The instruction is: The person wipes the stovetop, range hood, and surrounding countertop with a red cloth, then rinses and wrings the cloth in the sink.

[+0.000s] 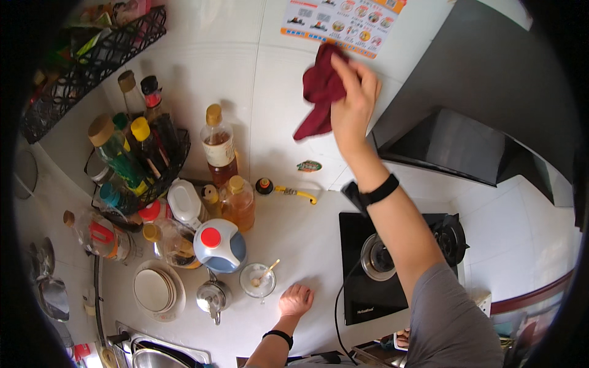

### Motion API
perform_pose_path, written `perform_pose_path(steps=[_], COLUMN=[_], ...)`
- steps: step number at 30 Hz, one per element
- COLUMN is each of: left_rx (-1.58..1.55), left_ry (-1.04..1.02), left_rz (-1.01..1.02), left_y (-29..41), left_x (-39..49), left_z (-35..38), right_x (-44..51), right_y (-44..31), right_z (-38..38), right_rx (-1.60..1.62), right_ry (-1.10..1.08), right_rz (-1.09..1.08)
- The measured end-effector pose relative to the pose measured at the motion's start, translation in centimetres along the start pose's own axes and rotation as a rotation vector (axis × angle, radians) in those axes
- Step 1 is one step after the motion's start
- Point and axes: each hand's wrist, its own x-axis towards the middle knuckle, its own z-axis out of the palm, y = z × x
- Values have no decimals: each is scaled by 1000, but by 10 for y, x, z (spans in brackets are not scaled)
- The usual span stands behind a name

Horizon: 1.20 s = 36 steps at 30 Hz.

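Observation:
My right hand is raised to the tiled wall and presses a dark red cloth on it, just below a printed poster. A black band circles that wrist. Down on the white countertop, my left hand rests with its fingers curled in and nothing seen in it. Beside it stands a small glass bowl with a spoon. An oval sticker is on the wall below the cloth.
A black gas hob lies at right beneath a dark range hood. At left are oil and sauce bottles, a white-and-blue jug, a metal pot, stacked plates and a sink. A black cable crosses the counter.

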Motion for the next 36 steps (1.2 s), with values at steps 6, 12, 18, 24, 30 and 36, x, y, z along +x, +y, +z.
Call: perform_pose_path(steps=[6, 12, 18, 24, 30, 36], left_rx=[129, 114, 14, -49, -41, -22], left_ry=[-122, -88, 32, 30, 58, 42], left_rz=[-1, 2, 4, -11, 5, 5], left_y=[2, -4, -4, -3, -5, -5], left_x=[6, 2, 2, 0, 0, 0], left_z=[-3, 3, 1, -2, 2, 2], right_x=[-20, -143, -227, -248, -256, -199], right_y=[-14, 4, 24, 35, 54, 64], right_z=[47, 44, 29, 19, -19, -24], right_rx=[-166, -215, -327, -439, -183, 46], right_ry=[-138, -566, -1044, -1119, -601, 170], right_rz=[-265, -441, -373, -270, 922, 1027])
